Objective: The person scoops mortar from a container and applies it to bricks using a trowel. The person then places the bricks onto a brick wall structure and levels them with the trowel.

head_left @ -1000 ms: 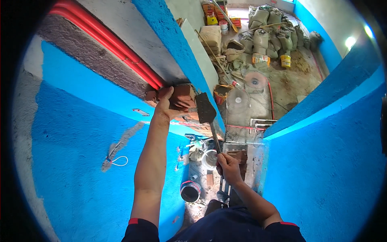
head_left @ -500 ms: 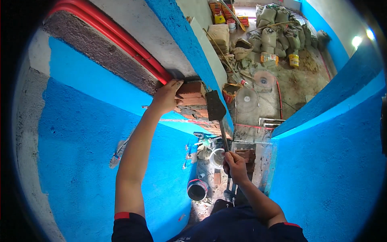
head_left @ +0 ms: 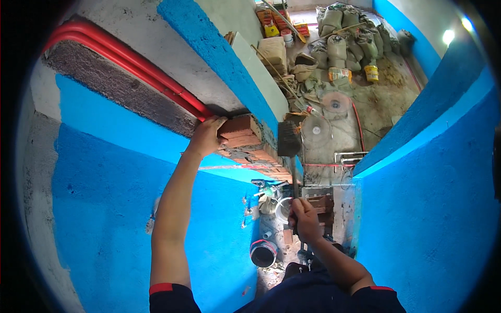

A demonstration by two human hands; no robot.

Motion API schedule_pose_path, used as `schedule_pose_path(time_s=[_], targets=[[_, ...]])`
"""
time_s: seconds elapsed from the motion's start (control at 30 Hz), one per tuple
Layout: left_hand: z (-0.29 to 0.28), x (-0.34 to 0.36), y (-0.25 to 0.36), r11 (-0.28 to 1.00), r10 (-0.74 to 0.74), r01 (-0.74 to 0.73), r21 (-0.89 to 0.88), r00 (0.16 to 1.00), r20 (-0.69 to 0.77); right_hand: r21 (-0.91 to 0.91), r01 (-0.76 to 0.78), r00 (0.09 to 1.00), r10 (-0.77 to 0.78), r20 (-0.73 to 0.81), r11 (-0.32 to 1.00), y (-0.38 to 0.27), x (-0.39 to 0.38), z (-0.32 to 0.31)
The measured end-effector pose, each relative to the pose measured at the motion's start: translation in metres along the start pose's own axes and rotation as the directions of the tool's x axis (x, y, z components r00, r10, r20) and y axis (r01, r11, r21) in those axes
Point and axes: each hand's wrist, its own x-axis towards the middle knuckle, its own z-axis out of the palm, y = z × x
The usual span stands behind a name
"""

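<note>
My left hand grips the left end of a red brick, fingers over its edge. The brick is on top of a narrow column of brickwork with grey mortar between the courses, close under a concrete beam. My right hand is closed around the handle of a bricklayer's trowel, held upright. Its dark, broad, squarish blade is to the right of the brickwork, a little apart from the brick's right end.
Red pipes run along the beam and end beside my left hand. Below are a dark bucket, a white bucket and stacked bricks. Beyond stand a fan, filled sacks and a yellow bucket. Blue walls flank me.
The trowel blade has moved right, away from the brick's end, and its handle is more upright. My left hand stays on the brick. The whole view has shifted slightly.
</note>
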Motion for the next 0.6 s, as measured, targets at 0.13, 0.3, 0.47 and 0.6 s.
schedule_pose_path(time_s=[0.13,0.3,0.47,0.6], targets=[[-0.004,-0.003,0.000,1.000,0.015,-0.015,0.027,1.000,-0.003,-0.125,-0.042,0.995,0.053,0.085,0.991,0.004,-0.003,0.018],[-0.004,0.000,0.005,1.000,0.022,-0.022,0.021,1.000,0.004,-0.119,0.004,0.999,0.002,0.047,0.993,0.011,0.000,0.015],[-0.005,0.000,0.003,0.998,0.043,-0.043,0.050,0.999,0.004,-0.258,0.128,0.991,-0.130,0.010,0.958,0.009,0.013,-0.001],[-0.008,0.001,0.004,0.999,0.007,-0.010,0.054,0.998,0.054,-0.238,0.114,0.993,-0.120,-0.007,0.965,0.010,0.034,-0.006]])
